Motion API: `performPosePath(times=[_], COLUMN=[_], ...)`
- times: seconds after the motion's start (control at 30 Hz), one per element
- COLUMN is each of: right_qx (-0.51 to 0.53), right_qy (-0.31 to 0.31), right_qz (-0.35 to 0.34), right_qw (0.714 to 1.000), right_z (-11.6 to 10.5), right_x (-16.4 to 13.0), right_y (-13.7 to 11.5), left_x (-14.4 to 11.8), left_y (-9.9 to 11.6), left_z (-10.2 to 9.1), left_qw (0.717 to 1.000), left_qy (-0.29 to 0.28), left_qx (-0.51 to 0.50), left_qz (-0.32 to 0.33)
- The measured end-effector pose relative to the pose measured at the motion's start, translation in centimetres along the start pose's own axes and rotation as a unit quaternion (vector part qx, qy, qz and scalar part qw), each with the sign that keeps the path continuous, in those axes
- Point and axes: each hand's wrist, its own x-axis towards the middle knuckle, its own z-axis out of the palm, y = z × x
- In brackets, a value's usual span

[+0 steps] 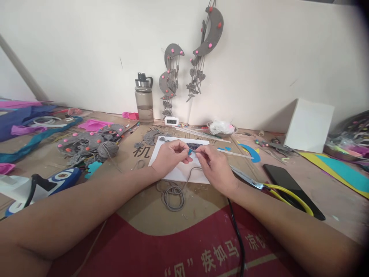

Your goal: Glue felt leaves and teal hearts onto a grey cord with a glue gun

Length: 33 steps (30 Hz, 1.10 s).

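Note:
Both hands meet over a white sheet (157, 161) lying on the cardboard. My left hand (171, 156) is closed in a pinch, with a small blue piece (190, 152) at its fingertips. Close beside it, my right hand (216, 167) pinches what looks like the end of a grey cord (190, 175); the fingers partly cover it. That cord runs down from the right hand to a loose coil (173, 198) in front of the sheet. Behind the fingertips lies a dark grey piece (194, 146) on the sheet, partly hidden.
Yellow-handled scissors (269, 187) and a black phone (291, 188) lie right of my right hand. Grey felt moons (86, 144) and a yarn ball (108, 149) sit left. A water bottle (144, 102), small clock (171, 121) and bowl (221, 129) stand behind. A black cable (238, 234) runs in front.

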Motion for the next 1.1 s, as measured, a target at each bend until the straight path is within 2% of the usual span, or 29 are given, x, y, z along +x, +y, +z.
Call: performPosePath(times=[0.17,0.23,0.3,0.37,0.43,0.53,0.57,0.6,0.67,0.73,0.8,0.9,1.0,1.1], right_qx=[-0.028,-0.019,0.007,0.046,0.078,0.046,0.007,-0.041,-0.147,-0.210,-0.227,-0.208,-0.183,-0.164], right_qy=[-0.033,-0.073,-0.111,-0.107,-0.044,0.075,0.081,0.061,0.008,-0.046,-0.091,-0.125,-0.102,-0.021], right_qz=[-0.059,-0.117,-0.202,-0.246,-0.188,0.015,0.066,0.094,0.116,0.124,0.140,0.173,0.197,0.203], right_qw=[0.997,0.990,0.973,0.962,0.978,0.996,0.994,0.993,0.982,0.969,0.959,0.955,0.958,0.965], right_z=[-0.4,-0.7,-1.2,-1.7,-2.1,-2.4,-2.3,-2.2,-1.7,-1.0,-0.4,0.1,-0.2,-1.3], right_x=[-0.3,-0.5,-0.6,-0.6,-0.3,0.7,1.0,1.3,1.5,1.4,1.1,1.1,1.5,2.0], right_y=[-0.9,-1.4,-1.8,-2.0,-1.6,0.0,0.8,1.6,2.9,3.8,4.3,4.4,3.9,2.7], left_x=[0.3,0.5,0.8,1.0,1.2,1.1,1.0,1.0,0.9,0.9,0.9,1.0,1.2,1.4], left_y=[-0.1,0.2,0.6,1.0,1.2,0.7,0.4,0.1,-0.3,-0.4,-0.4,-0.4,-0.8,-1.2], left_z=[-0.6,-1.0,-1.3,-1.4,-1.4,-1.3,-1.2,-1.1,-1.0,-0.9,-0.9,-1.0,-1.2,-1.4], left_qw=[0.998,0.997,0.994,0.990,0.987,0.989,0.990,0.990,0.990,0.988,0.986,0.985,0.987,0.990], left_qy=[0.054,0.070,0.082,0.090,0.095,0.100,0.100,0.098,0.100,0.103,0.104,0.098,0.101,0.108], left_qx=[-0.026,-0.018,-0.020,-0.039,-0.061,-0.080,-0.082,-0.086,-0.101,-0.119,-0.134,-0.141,-0.125,-0.088], left_qz=[0.018,0.041,0.075,0.105,0.111,0.076,0.061,0.045,0.022,0.007,-0.005,-0.018,-0.012,0.012])
